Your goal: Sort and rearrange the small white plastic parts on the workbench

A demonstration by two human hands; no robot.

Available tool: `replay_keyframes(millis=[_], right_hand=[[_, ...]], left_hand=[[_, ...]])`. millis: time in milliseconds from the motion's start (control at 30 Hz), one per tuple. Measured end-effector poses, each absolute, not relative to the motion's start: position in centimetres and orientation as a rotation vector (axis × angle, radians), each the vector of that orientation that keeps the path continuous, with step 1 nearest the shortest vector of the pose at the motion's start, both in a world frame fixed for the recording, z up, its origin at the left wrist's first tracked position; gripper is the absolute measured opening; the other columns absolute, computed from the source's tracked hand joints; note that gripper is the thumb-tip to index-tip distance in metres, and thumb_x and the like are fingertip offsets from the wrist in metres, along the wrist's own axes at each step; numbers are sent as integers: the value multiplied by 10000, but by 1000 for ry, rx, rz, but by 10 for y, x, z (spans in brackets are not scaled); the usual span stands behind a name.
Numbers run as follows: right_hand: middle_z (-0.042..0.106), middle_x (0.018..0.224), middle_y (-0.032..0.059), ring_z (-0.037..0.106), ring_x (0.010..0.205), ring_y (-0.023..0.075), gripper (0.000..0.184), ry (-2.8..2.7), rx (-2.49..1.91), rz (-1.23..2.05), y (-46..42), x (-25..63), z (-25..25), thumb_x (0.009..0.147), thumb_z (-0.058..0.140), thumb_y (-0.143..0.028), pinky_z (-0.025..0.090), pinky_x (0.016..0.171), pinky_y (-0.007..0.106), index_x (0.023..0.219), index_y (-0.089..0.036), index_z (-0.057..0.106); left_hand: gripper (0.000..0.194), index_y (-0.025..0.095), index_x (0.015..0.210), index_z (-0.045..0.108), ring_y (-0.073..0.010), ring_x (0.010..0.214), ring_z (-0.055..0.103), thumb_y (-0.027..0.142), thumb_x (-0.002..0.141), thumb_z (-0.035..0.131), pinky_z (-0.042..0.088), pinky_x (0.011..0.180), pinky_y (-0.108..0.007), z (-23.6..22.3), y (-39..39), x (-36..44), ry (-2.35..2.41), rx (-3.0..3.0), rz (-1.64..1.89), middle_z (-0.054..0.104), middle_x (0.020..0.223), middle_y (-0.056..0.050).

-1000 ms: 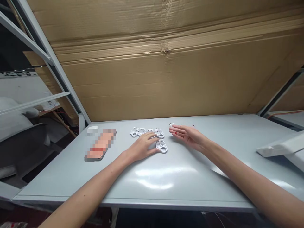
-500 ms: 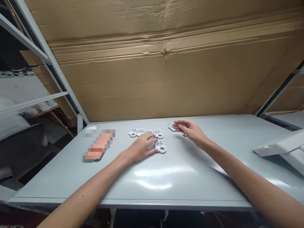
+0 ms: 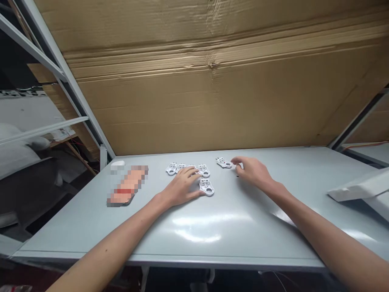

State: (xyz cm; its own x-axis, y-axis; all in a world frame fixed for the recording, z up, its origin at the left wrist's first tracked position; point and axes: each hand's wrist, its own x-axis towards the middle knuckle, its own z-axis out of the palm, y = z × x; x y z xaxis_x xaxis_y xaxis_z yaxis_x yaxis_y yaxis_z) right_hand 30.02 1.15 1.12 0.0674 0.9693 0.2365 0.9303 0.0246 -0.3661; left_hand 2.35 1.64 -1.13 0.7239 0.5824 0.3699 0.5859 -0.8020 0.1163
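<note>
Several white plastic pieces, each with a round ring and small prongs, lie on the grey table. My left hand (image 3: 184,186) rests flat with fingers spread over part of the row, where a piece (image 3: 172,168) shows at its left end. Another piece (image 3: 204,170) shows just beyond the fingertips. The thumb and forefinger are beside the nearest piece (image 3: 207,187). My right hand (image 3: 254,171) hovers right of a separate white piece (image 3: 224,163), fingers bent and thumb apart, with nothing visible held. A tiny dark speck lies below its thumb.
A blurred orange phone-like object (image 3: 127,188) and a small white item (image 3: 117,164) lie at the left. White foam-like blocks (image 3: 361,188) sit at the right. A cardboard wall (image 3: 212,109) stands behind the table (image 3: 212,235), between metal frame posts.
My right hand has drawn back to the right, uncovering the separate white piece. A small red spot under that hand no longer shows. My left hand stays nearly still.
</note>
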Motion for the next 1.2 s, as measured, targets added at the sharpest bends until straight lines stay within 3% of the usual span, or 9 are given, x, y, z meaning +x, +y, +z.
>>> replay_keyframes(millis=[167, 367, 533, 667, 900, 1100, 1200], right_hand=[[719, 1198, 72, 665, 1080, 270, 335, -2001, -1550, 123, 9, 295, 6, 869, 490, -177, 520, 904, 407, 1133, -225, 691], [668, 1265, 105, 625, 1129, 267, 351, -2424, -1005, 227, -14, 267, 8, 933, 544, -350, 503, 939, 425, 1255, -238, 628], [701, 1131, 109, 658, 973, 257, 319, -2481, -1025, 333, -17, 258, 6, 917, 566, -319, 527, 831, 400, 1213, -232, 645], [701, 1113, 100, 653, 966, 254, 307, -2447, -1070, 372, -14, 261, 5, 880, 620, -338, 514, 842, 385, 1167, -235, 660], [684, 1181, 91, 649, 1032, 283, 321, -2447, -1280, 361, -14, 277, 14, 889, 595, -400, 509, 870, 410, 1168, -258, 669], [637, 1291, 105, 612, 1143, 294, 318, -2402, -1272, 193, -2, 287, 1, 964, 453, -321, 508, 914, 432, 1185, -258, 674], [671, 1245, 101, 632, 1116, 300, 319, -2380, -1274, 176, -1, 287, 1, 970, 441, -322, 520, 895, 431, 1144, -254, 699]], left_hand=[[348, 195, 1145, 686, -339, 1341, 460, 440, 898, 676, 375, 1119, -517, -11, 16, 23, -945, -2914, -627, 575, 1373, -143], [443, 238, 1286, 627, -335, 1364, 439, 490, 921, 622, 365, 1122, -518, -14, 20, 20, -944, -2971, -657, 544, 1413, -130], [669, 172, 1411, 515, -367, 1439, 324, 569, 883, 622, 261, 1171, -563, -9, 20, 16, -1059, -2992, -538, 440, 1509, -177], [768, 170, 1514, 368, -361, 1493, 189, 635, 920, 513, 167, 1196, -569, -7, 18, 17, -1123, -3029, -385, 318, 1586, -155], [795, 211, 1567, 244, -341, 1516, 62, 701, 951, 355, 83, 1202, -562, -9, 18, 19, -1168, -3068, -193, 186, 1634, -104], [760, 229, 1567, 249, -345, 1514, 78, 673, 963, 377, 98, 1198, -572, -8, 17, 20, -1157, -3056, -200, 202, 1630, -106], [741, 258, 1565, 257, -363, 1510, 80, 670, 963, 389, 117, 1186, -602, -8, 17, 19, -1157, -3062, -204, 191, 1631, -105]])
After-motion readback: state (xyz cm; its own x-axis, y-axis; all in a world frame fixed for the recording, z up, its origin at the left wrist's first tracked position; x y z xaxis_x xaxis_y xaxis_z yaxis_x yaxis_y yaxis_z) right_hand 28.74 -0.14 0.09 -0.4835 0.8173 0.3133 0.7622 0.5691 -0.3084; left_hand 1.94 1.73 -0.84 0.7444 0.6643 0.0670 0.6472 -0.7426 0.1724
